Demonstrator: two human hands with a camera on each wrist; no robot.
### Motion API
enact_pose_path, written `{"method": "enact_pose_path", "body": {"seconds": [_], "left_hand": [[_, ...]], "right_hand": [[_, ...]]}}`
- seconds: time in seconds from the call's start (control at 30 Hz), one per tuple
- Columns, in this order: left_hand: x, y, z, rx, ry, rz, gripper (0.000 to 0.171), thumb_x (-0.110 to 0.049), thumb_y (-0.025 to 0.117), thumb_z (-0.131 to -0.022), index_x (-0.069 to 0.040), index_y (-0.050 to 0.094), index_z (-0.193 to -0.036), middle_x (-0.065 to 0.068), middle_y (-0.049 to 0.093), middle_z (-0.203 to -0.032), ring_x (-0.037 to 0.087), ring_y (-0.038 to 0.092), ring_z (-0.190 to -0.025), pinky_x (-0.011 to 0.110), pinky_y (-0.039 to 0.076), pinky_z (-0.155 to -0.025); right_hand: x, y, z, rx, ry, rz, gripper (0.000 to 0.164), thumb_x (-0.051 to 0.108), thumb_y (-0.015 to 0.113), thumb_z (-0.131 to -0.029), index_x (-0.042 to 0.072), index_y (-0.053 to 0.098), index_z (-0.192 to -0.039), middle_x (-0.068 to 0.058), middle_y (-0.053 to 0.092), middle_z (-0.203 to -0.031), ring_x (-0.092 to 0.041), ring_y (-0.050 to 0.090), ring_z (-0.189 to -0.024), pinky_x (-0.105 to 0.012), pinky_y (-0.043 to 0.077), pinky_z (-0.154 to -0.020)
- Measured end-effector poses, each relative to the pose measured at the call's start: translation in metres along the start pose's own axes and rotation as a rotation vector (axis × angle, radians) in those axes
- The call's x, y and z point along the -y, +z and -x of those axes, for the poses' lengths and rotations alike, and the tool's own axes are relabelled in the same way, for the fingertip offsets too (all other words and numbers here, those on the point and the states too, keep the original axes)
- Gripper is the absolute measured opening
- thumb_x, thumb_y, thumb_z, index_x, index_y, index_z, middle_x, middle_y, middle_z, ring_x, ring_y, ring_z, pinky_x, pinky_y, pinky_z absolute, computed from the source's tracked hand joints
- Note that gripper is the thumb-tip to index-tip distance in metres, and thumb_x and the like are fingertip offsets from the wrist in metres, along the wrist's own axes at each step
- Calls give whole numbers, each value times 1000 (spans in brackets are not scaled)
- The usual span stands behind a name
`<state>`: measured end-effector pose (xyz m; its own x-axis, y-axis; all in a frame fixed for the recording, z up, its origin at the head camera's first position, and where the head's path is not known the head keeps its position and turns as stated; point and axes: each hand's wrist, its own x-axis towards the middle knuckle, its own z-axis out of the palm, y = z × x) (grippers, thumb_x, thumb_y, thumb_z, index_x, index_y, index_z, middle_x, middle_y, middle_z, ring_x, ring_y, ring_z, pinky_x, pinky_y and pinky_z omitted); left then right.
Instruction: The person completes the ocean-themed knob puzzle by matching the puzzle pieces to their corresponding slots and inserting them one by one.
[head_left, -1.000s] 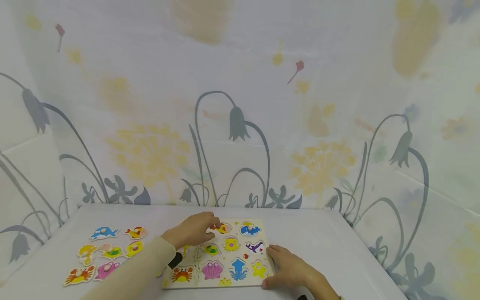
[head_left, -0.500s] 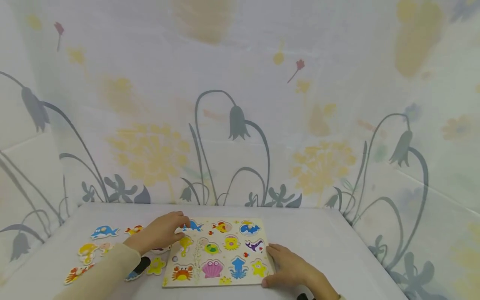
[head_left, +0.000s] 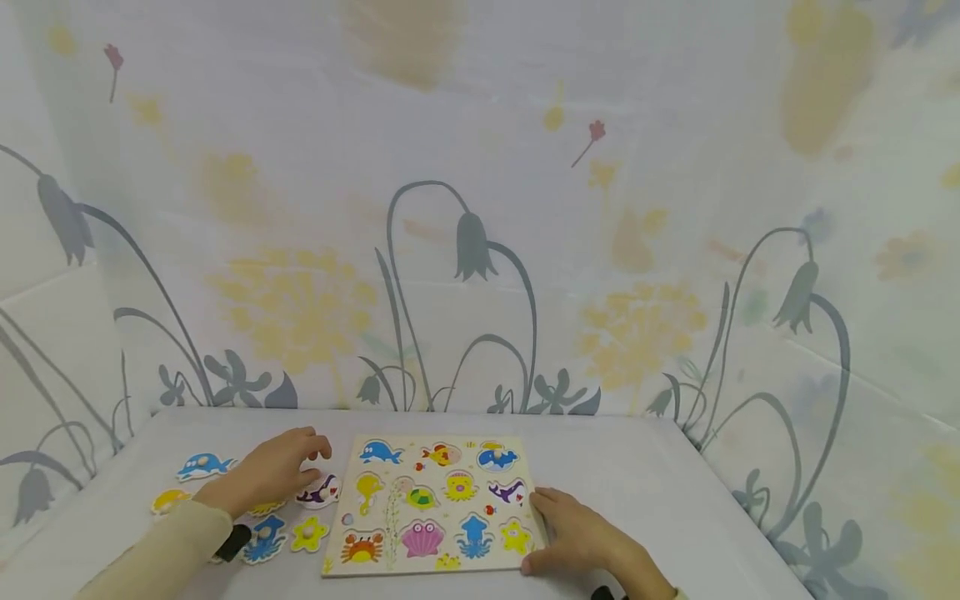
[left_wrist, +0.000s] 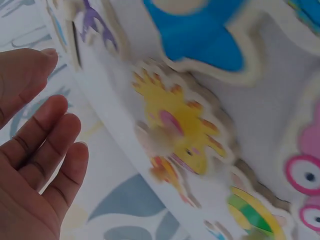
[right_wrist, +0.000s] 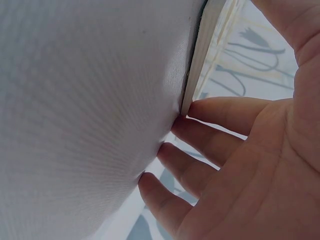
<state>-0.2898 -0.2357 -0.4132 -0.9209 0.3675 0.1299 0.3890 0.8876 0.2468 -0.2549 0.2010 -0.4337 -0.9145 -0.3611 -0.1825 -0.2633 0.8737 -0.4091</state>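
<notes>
A wooden peg puzzle board (head_left: 382, 522) with sea-animal pictures lies flat on the table. My right hand (head_left: 577, 537) rests against its right edge; in the right wrist view, extended fingertips touch the board's side (right_wrist: 202, 60) and the white tabletop. Left of the board, my left hand (head_left: 273, 471) hovers over loose knobbed pieces, fingers slightly bent, holding nothing. A purple whale piece (head_left: 318, 492) lies just beneath its fingertips. Near its wrist are a blue squid piece (head_left: 264, 540) and a yellow star piece (head_left: 308, 534). The left wrist view shows a yellow octopus piece (left_wrist: 187, 125) and a turtle piece (left_wrist: 250, 212).
A blue whale piece (head_left: 204, 466) lies at the far left, and a yellow piece (head_left: 171, 500) is nearer, partly hidden by the sleeve. One knobbed whale piece (head_left: 497, 457) sits at the board's top right. A printed cloth (head_left: 480, 333) hangs behind the white table (head_left: 652, 467).
My left hand has moved left, from above the board's upper part to above the loose pieces. The right hand stays at the board's right edge.
</notes>
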Motion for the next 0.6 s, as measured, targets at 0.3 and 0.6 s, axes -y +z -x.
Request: {"method": "enact_pose_path", "body": {"seconds": [0.3, 0.6], "left_hand": [[23, -7, 6, -9, -52, 9, 22, -13, 74, -80, -13, 65, -100, 0, 55, -90, 18, 51, -79, 42, 50, -76], [42, -11, 12, -8, -73, 4, 15, -16, 72, -82, -11, 65, -94, -1, 53, -83, 17, 48, -74, 41, 48, -73]], "right_hand": [[-2, -2, 0, -11, -18, 4, 99, 58, 79, -63, 4, 46, -139, -14, 40, -145, -39, 34, -134, -59, 29, -103], [-2, 0, 0, 0, -16, -16, 99, 57, 79, -63, 3, 46, -139, -14, 40, -145, -39, 34, -134, -59, 28, -104]]}}
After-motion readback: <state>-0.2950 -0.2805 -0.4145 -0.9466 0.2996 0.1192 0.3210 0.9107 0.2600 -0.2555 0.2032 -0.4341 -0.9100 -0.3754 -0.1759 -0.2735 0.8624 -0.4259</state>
